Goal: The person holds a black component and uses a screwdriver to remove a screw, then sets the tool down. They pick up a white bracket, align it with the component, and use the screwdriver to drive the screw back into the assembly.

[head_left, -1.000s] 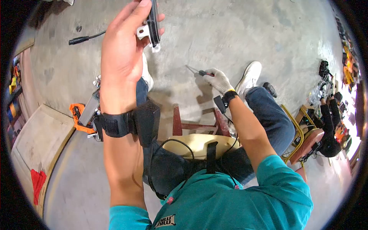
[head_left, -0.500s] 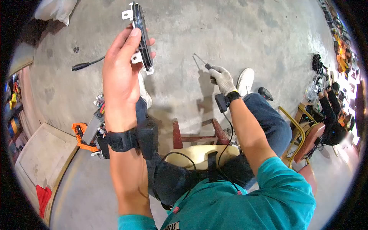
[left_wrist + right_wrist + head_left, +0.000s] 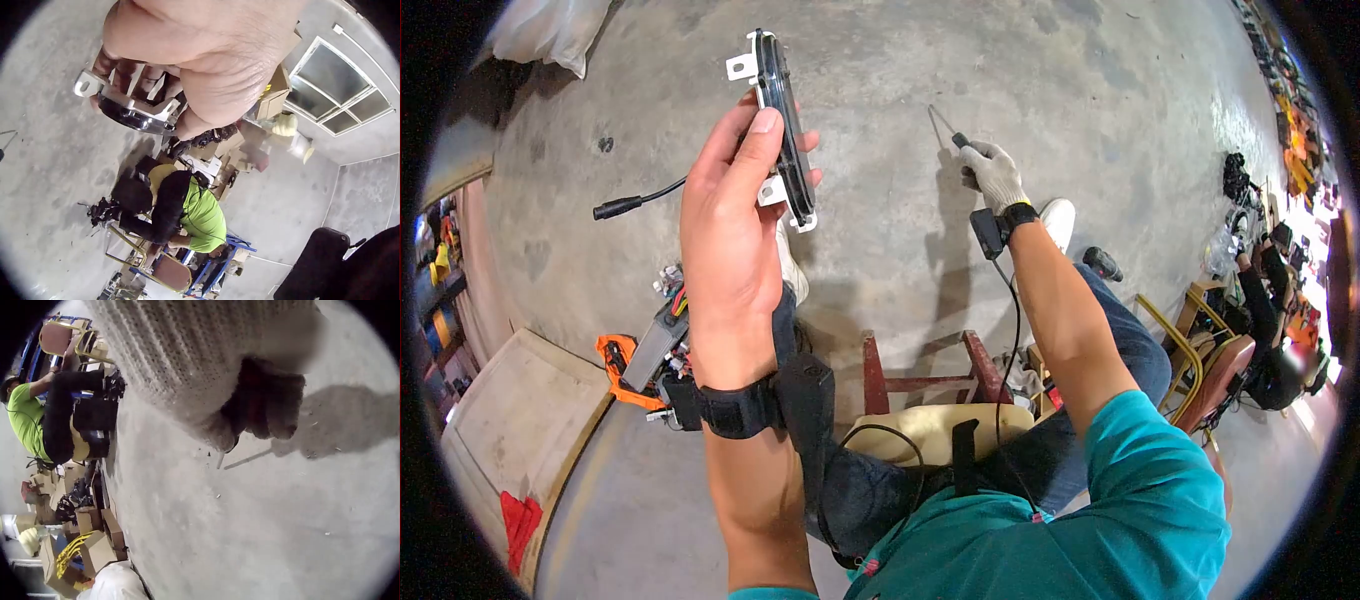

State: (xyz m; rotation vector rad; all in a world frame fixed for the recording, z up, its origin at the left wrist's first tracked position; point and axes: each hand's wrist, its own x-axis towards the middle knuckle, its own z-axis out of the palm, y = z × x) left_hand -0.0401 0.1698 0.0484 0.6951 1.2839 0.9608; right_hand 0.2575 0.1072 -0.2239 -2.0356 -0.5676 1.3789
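My bare left hand [image 3: 735,225] holds up a slim black oblong unit [image 3: 790,140] with pale metal bracket tabs, its thumb along one side and fingers behind. From behind the hand a black cable runs out, ending in a connector [image 3: 617,207]. The left wrist view shows the unit [image 3: 134,117] end-on, gripped under the palm. Lower and to the right, my gloved right hand [image 3: 997,178] grips a screwdriver [image 3: 960,140] by its dark handle, shaft pointing away over the floor. In the right wrist view the glove [image 3: 187,362] hides most of the screwdriver.
A stool with red legs [image 3: 875,375] is beneath me. An orange case [image 3: 618,365] with parts lies left, near a board [image 3: 505,420] with a red cloth [image 3: 521,525]. A power drill [image 3: 1103,263] lies by my right leg. Another person [image 3: 200,212] sits among cartons.
The unit in my left hand has come lower and more fully into the head view. My right hand has shifted slightly up and right with the screwdriver, still gripping it.
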